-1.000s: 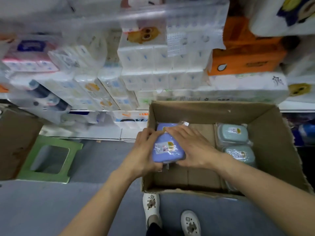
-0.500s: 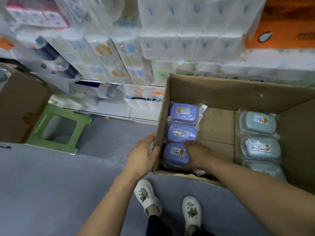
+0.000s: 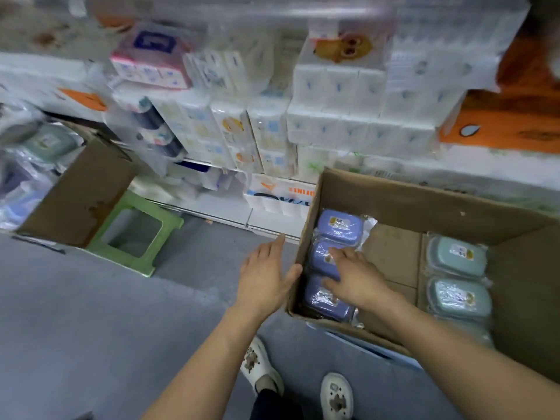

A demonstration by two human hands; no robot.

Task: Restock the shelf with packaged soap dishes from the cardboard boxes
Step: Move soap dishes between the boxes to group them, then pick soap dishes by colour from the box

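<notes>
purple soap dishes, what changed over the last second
Both hands had held one purple dish over the box; it is now let go, third in the purple row. The right hand rests on the middle one, the left hand open outside the box wall. Green dishes unmoved.

A green plastic stool stands on the grey floor at the left of the frame. Behind it, across the upper half, white packs of toilet paper are stacked tightly, blurred in places. An orange pack sits at the upper right, and a pink and white pack at the upper left. Two white shoes show at the bottom centre.
</notes>
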